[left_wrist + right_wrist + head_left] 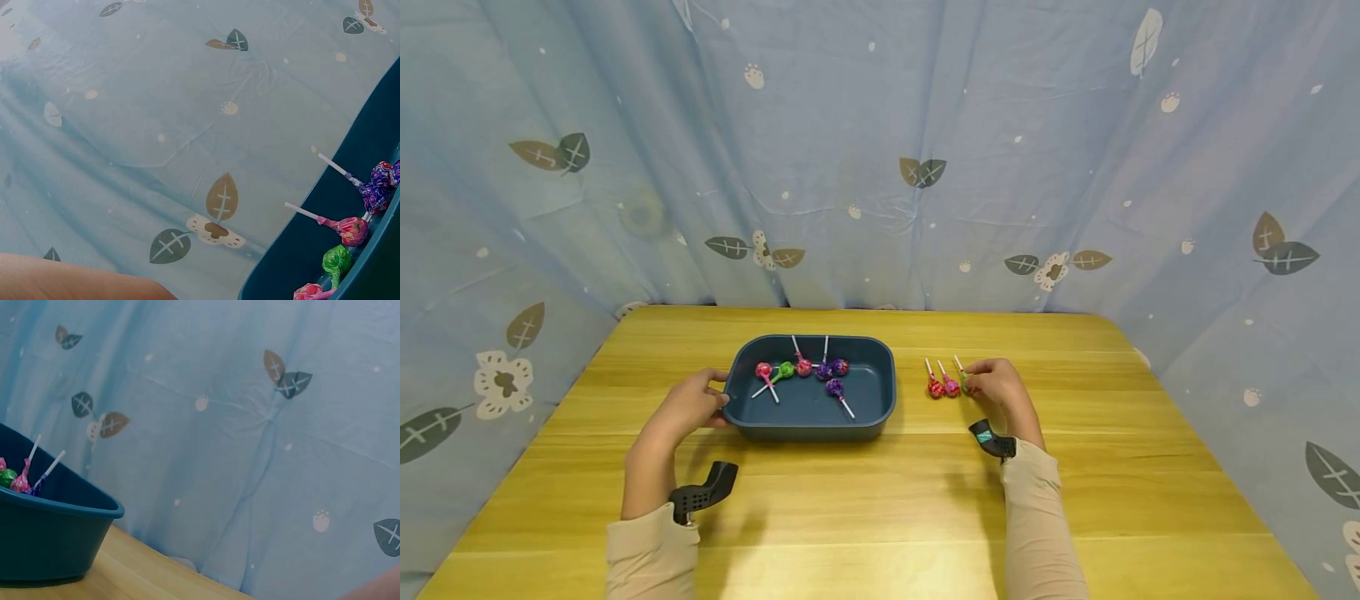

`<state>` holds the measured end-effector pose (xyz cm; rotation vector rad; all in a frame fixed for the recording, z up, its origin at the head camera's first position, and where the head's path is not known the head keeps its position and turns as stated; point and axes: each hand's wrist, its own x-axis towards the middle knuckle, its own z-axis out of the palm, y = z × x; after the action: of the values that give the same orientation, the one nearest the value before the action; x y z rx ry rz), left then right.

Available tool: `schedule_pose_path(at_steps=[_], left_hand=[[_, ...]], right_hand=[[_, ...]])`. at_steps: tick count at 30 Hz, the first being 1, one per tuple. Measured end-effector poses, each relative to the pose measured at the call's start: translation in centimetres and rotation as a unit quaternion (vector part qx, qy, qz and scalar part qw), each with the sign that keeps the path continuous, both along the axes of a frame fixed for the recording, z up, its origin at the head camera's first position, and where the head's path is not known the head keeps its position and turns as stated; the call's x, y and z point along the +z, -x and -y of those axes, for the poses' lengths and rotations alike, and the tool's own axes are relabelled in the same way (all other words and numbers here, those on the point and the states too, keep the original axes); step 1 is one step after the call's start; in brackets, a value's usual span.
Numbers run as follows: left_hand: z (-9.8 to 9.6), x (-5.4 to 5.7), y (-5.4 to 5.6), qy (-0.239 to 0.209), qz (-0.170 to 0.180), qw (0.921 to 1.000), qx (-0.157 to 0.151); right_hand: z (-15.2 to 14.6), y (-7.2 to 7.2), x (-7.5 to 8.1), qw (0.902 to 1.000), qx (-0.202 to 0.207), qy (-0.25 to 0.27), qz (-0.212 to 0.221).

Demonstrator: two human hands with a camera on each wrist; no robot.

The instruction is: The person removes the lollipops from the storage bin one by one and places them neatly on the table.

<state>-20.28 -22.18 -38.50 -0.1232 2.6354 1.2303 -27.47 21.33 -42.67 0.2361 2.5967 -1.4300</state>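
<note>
My left hand (688, 404) holds the left end of a dark blue tray (808, 432), its fingers and thumb at the rim. Inside the tray lie several wrapped lollipops: pink-red ones, a green lollipop (786, 369) and purple ones such as the purple lollipop (835, 387) near the middle. To the right of the tray, my right hand (1000, 387) pinches a green-wrapped lollipop (966, 382) by its head, partly hidden by the fingers. Beside it on the table are a red lollipop (936, 388) and a pink-red lollipop (952, 388), white sticks pointing away from me.
The wooden table (850, 517) reaches back to a blue curtain (850, 167) with leaf and flower prints, which also hangs along both sides. Black wrist mounts, one a left wrist mount (703, 492) and one a right wrist mount (992, 440), stick out over the table.
</note>
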Motion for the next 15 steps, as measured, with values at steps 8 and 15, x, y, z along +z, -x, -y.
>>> schedule_pose_path(at_steps=[8,15], left_hand=[[0.10,-0.15,0.03,0.002,-0.002,1.0000,-0.003],[0.09,-0.11,0.12,0.003,-0.003,1.0000,-0.004]], right_hand=[[0.32,0.05,-0.16,0.9998,-0.007,-0.017,-0.003],[0.50,-0.05,-0.23,0.9995,-0.005,-0.030,-0.005]])
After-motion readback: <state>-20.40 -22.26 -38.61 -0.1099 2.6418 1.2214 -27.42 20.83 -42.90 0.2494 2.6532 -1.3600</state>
